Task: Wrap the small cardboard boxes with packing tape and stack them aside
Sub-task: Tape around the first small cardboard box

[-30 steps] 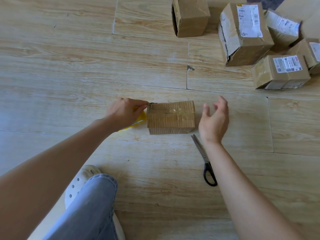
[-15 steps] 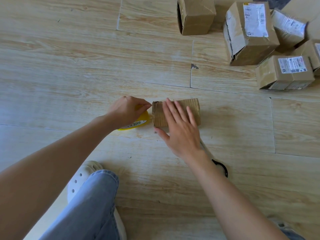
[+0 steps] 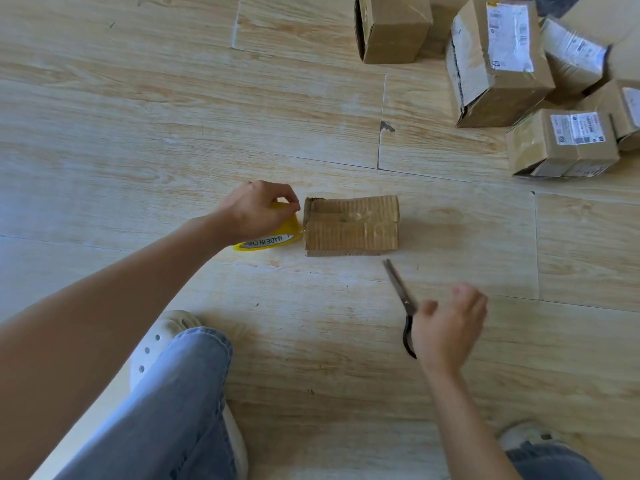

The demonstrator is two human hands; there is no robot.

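Wood-pattern floor (image 3: 138, 133), items listed left to right. Item 1: a knee in blue jeans (image 3: 166, 410) over a white perforated shoe (image 3: 156, 341), lower left. Item 2: left hand (image 3: 256, 211), fingers curled down over a yellow tape roll (image 3: 277, 239) and gripping it; the roll stands on the floor just beside the left end of item 3 (the rim reads "MADE IN CH…", the rest hidden). Item 3: small cardboard box (image 3: 351, 225), corrugated, lying flat at mid-floor, glossy clear tape along its top face. Item 4: scissors (image 3: 401, 292), blades closed and pointing toward the box's near right corner, black handle partly under item 5. Item 5: right hand (image 3: 446, 327), blurred, fingers loosely bent over the handle; whether it holds the scissors cannot be told. Item 6: a plain box (image 3: 394, 29) and a cluster of labelled boxes (image 3: 498, 74), upper right, well apart from item 3.
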